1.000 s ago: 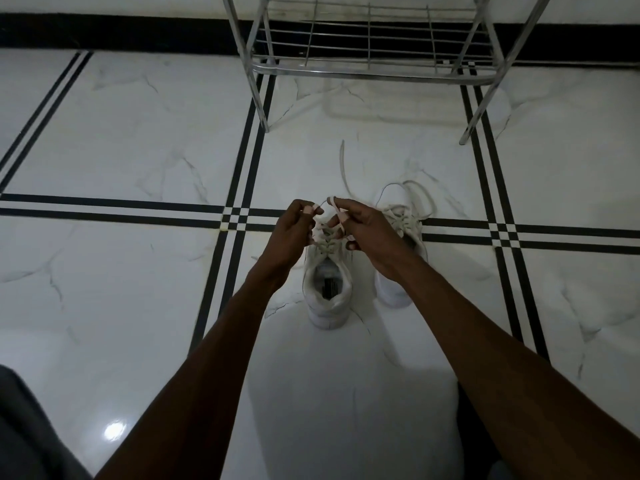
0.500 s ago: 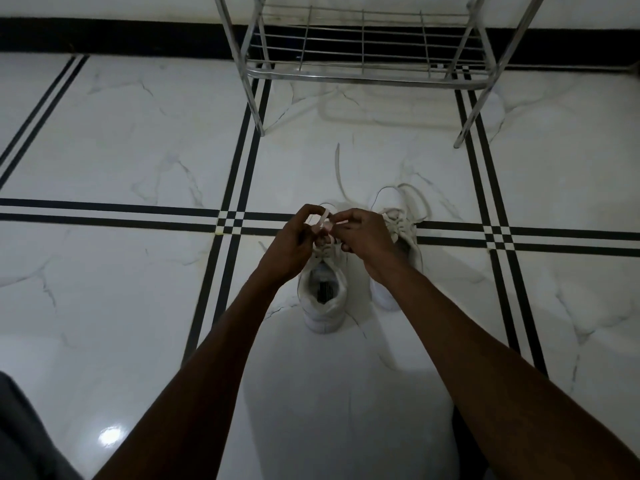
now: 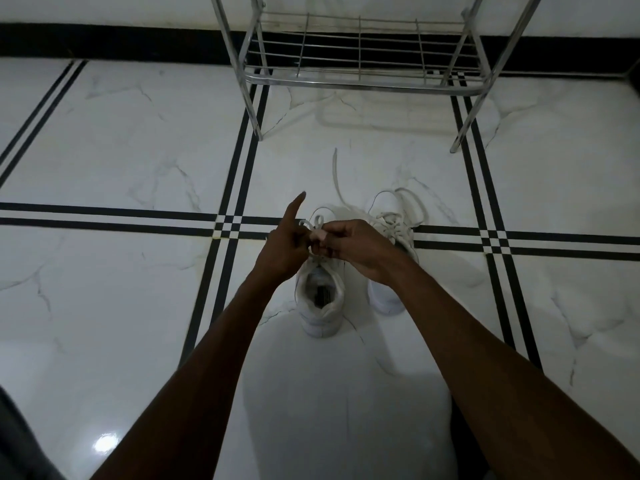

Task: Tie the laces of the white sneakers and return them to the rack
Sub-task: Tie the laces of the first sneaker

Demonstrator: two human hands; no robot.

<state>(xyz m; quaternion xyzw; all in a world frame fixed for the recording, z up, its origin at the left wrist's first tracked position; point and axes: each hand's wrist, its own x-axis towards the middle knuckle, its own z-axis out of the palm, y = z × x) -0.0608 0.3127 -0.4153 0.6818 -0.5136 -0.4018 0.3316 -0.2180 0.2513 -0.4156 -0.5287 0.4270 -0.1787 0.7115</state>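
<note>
Two white sneakers stand side by side on the marble floor, toes pointing away from me. Over the tongue of the left sneaker (image 3: 320, 306) both hands meet. My left hand (image 3: 287, 245) pinches a lace loop (image 3: 317, 221), with its index finger stretched up and forward. My right hand (image 3: 353, 245) grips the lace of the same shoe from the right. One loose lace end (image 3: 336, 174) trails forward on the floor. The right sneaker (image 3: 391, 258) is partly hidden behind my right wrist; its laces (image 3: 398, 209) lie in loose loops.
A chrome wire shoe rack (image 3: 360, 84) stands just beyond the sneakers, its lowest shelf bare. The floor is glossy white marble with black inlay stripes (image 3: 235, 223) and a black skirting at the wall. A dark bit of clothing shows at the bottom left corner.
My hands stayed on the left sneaker's lace. A small loop now stands between them, and my left index finger has lifted and points forward. The view tilted slightly down.
</note>
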